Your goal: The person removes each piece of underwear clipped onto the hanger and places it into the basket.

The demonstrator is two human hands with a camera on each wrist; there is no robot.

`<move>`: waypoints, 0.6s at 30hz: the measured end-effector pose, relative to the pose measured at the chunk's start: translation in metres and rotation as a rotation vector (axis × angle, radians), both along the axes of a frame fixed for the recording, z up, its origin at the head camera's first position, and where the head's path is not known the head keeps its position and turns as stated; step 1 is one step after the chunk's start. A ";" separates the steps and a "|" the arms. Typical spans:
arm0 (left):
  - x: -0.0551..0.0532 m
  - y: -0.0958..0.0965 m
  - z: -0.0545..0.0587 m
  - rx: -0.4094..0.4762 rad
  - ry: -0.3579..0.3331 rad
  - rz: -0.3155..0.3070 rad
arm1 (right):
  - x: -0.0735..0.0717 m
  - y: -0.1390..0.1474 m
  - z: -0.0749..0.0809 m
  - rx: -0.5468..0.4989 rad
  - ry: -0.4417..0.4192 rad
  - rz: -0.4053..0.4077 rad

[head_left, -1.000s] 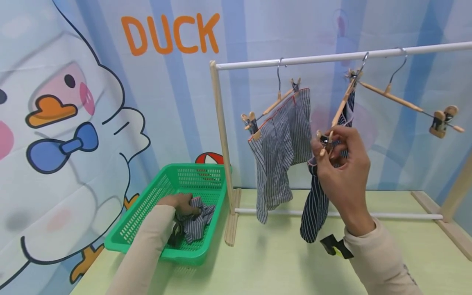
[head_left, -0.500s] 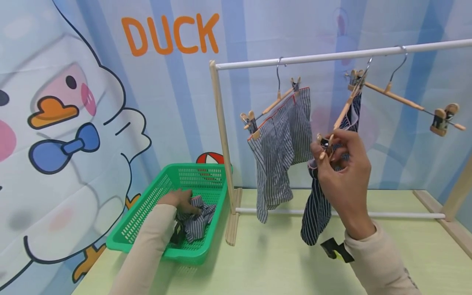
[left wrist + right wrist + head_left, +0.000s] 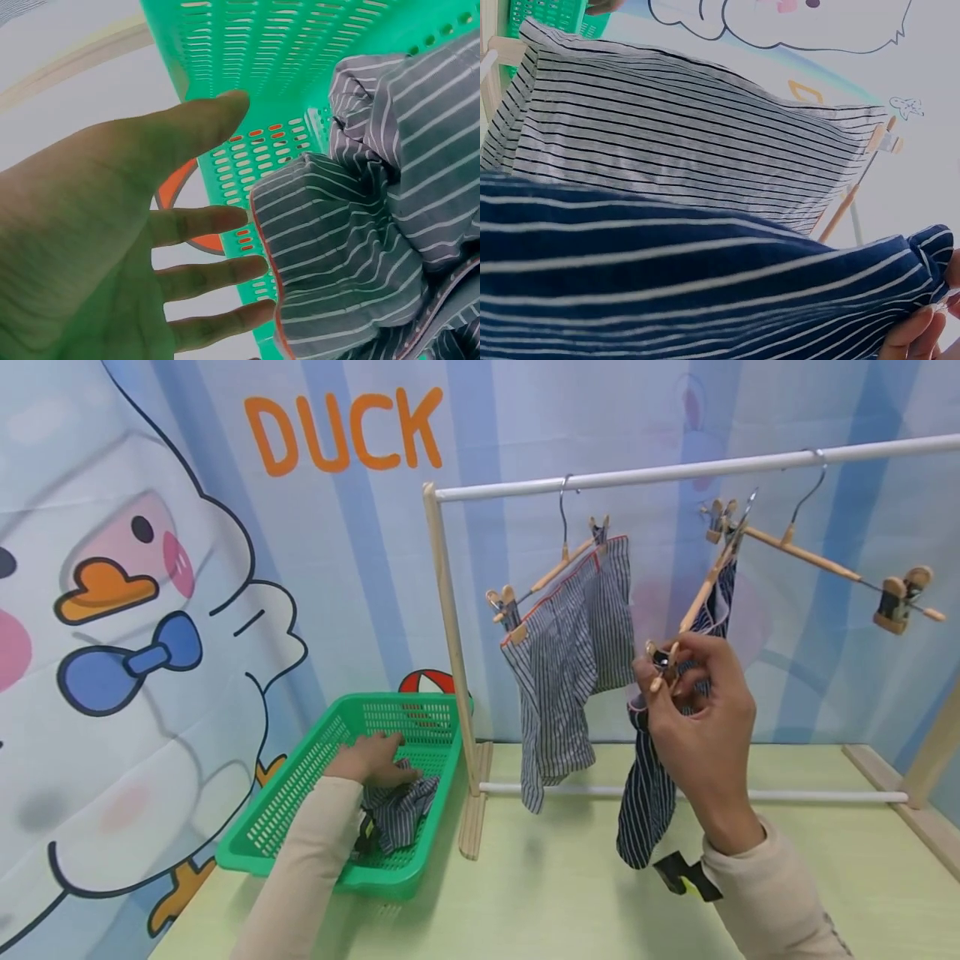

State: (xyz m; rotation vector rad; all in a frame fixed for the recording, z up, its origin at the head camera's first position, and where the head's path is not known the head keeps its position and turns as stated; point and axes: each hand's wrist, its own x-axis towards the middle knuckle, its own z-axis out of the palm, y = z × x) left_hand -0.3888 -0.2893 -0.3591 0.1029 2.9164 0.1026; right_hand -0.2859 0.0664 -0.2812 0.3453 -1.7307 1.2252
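Observation:
My left hand (image 3: 367,762) is inside the green basket (image 3: 378,883), above a crumpled grey striped garment (image 3: 402,820). In the left wrist view its fingers are straight and spread, tips beside the orange-edged cloth. My right hand (image 3: 703,718) grips one clip end of a wooden clip hanger (image 3: 705,600). From that hanger hang navy shorts (image 3: 647,810) with white stripes, partly hidden behind the hand. The hanger's hook stands below the rail, apart from it. The navy cloth also fills the lower right wrist view.
Grey striped shorts (image 3: 558,702) hang from another clip hanger on the white rail (image 3: 637,474), left of my right hand. To the right is a bare clip hanger (image 3: 817,560). Wooden posts and a low bar stand on the pale green table (image 3: 547,910). Behind is a cartoon duck curtain.
The hook in my right hand has dropped a little, away from the rail. My left hand has lifted slightly off the garment, its fingers spreading.

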 end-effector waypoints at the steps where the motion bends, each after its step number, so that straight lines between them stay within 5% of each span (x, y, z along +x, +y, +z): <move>1: 0.000 0.000 0.000 0.004 0.011 -0.002 | 0.000 0.000 0.000 0.000 0.001 0.000; 11: -0.003 -0.004 0.000 0.040 0.111 -0.047 | -0.003 -0.002 -0.007 -0.022 -0.004 0.013; 18: 0.005 0.004 0.016 0.060 0.242 -0.110 | -0.002 -0.006 -0.012 -0.026 0.017 0.019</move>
